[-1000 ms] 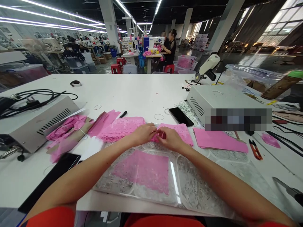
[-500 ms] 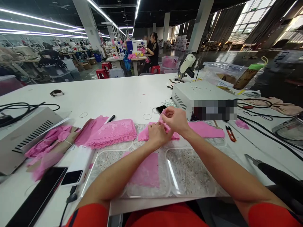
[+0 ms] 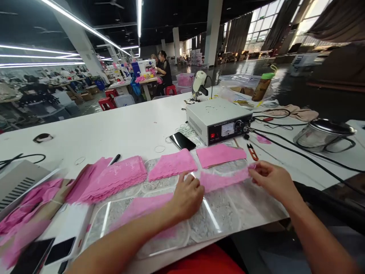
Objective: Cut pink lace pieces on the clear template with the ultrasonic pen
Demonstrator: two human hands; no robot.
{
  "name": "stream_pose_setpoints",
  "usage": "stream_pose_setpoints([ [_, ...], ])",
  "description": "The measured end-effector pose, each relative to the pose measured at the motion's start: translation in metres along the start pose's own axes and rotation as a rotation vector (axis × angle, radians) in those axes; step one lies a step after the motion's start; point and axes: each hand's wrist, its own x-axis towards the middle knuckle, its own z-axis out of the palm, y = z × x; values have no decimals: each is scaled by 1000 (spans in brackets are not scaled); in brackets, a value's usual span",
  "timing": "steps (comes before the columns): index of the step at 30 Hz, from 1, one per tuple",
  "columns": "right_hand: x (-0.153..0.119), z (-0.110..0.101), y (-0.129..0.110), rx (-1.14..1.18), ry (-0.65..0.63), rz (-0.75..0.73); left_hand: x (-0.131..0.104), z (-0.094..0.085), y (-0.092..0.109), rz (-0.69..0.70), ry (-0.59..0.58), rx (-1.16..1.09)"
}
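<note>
Pink piece (image 3: pixel 224 180) over the grey mat (image 3: pixel 232 213) on the bench (image 3: pixel 128 127)
Limp and blurred, it tapers right to a bunched tip, pinched in the right hand's (image 3: pixel 275 182) closed grip. The left hand (image 3: pixel 188 196) half-curls by its wider end; whether that grip holds it, I cannot tell.

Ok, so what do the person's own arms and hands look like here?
The left hand and right hand are bare; no gloves or bracelets show on either. Both forearms are uncovered, with no sleeve in view. A red garment shows at the bottom edge.
</note>
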Motion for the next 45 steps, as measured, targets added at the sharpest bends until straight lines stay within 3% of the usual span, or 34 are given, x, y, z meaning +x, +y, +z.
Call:
stream_pose_setpoints([
  [3,-15,-7,34,-215,-135,-44,-17,0,13,144,-59,-19],
  [6,-21,-12,37,-329,-197,-76,-12,-8,13,136,-135,-75],
  [9,-8,-9,16,-353,-142,-108,19,-18,-2,9,-169,-83],
  [14,49,20,-20,-222,-180,-172,94,-19,-33,-173,-237,-49],
  [19,86,56,-20,-241,-218,-147,131,-3,-42,-244,-367,-49],
  [28,85,64,-7,-264,-249,-120,140,1,-48,-259,-466,-87],
  [39,86,66,-1,-228,-252,-139,138,1,-49,-217,-491,-166],
  [45,87,66,2,-223,-252,-178,144,-2,-62,-233,-569,-308],
])
